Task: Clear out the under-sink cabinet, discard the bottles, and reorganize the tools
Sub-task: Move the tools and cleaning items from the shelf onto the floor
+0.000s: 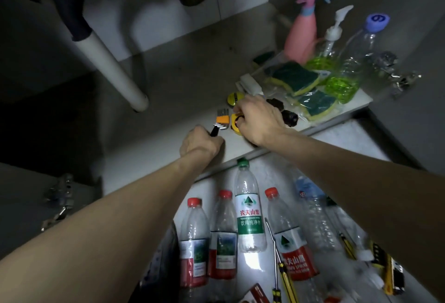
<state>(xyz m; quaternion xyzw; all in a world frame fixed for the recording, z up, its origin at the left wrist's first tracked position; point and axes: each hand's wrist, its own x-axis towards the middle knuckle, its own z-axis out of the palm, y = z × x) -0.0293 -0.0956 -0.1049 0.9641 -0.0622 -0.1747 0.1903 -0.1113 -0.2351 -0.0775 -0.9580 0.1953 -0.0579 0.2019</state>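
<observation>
My left hand reaches into the cabinet and grips a black handle whose end shows a set of hex keys in an orange holder. Just to the right, my right hand curls over a yellow tape measure on the cabinet floor. Another small yellow-green round item lies just behind it. A black flashlight lies beside my right hand. Several empty plastic water bottles lie on the floor in front of the cabinet, with a yellow-handled screwdriver among them.
A white drain pipe slants down at the cabinet's left. At the right back stand a pink spray bottle, a pump dispenser, a clear bottle with a blue cap and green sponges. A yellow utility knife lies at the lower right.
</observation>
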